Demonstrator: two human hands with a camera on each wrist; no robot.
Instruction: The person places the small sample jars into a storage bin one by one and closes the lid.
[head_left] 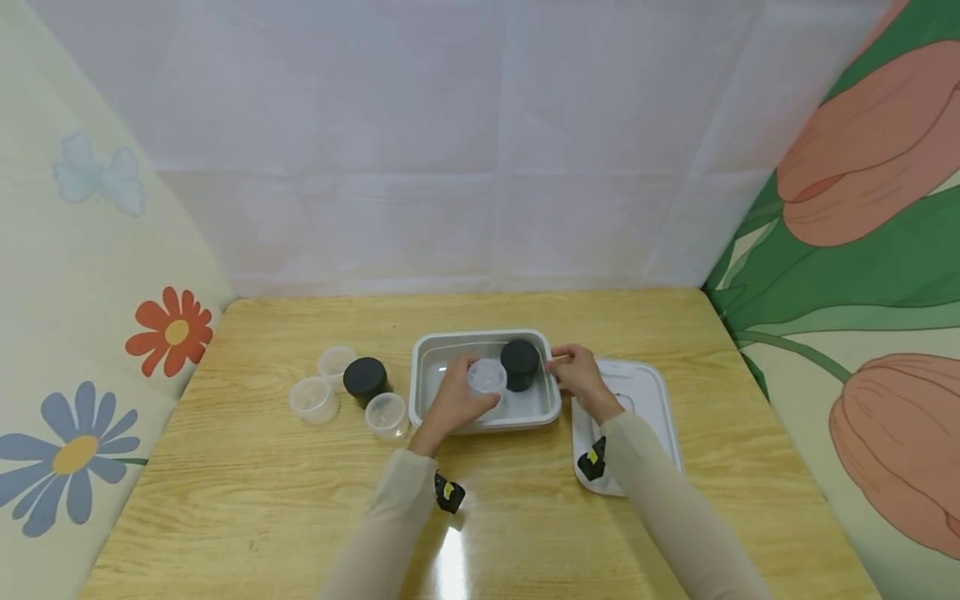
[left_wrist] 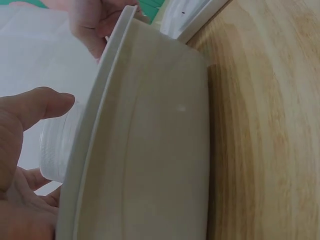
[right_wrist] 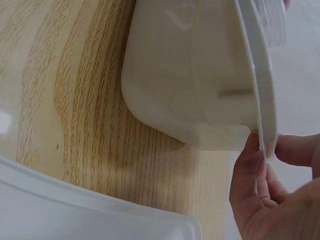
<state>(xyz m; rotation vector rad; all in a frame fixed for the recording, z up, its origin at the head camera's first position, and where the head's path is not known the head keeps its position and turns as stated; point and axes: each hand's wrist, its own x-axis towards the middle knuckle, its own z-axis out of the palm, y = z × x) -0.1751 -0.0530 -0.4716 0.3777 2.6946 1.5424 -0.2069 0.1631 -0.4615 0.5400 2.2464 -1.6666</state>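
Observation:
My left hand (head_left: 459,398) grips a clear plastic jar (head_left: 487,377) by its sides, over the inside of a white rectangular container (head_left: 417,392). In the left wrist view, the jar (left_wrist: 60,142) shows partly above the container's rim, thumb on one side and fingers on the other. A black round jar (head_left: 520,360) stands inside the container's right half. With thumb and fingers, my right hand (head_left: 581,375) pinches the right rim of the container; the right wrist view shows the rim (right_wrist: 265,100) between them.
Left of the container stand a black jar (head_left: 366,379) and three clear jars, the nearest one (head_left: 387,415) close to its wall. A white lid (head_left: 652,408) lies flat at the right, partly beneath my right forearm. A white cloth (head_left: 420,233) hangs behind the wooden table (head_left: 300,500).

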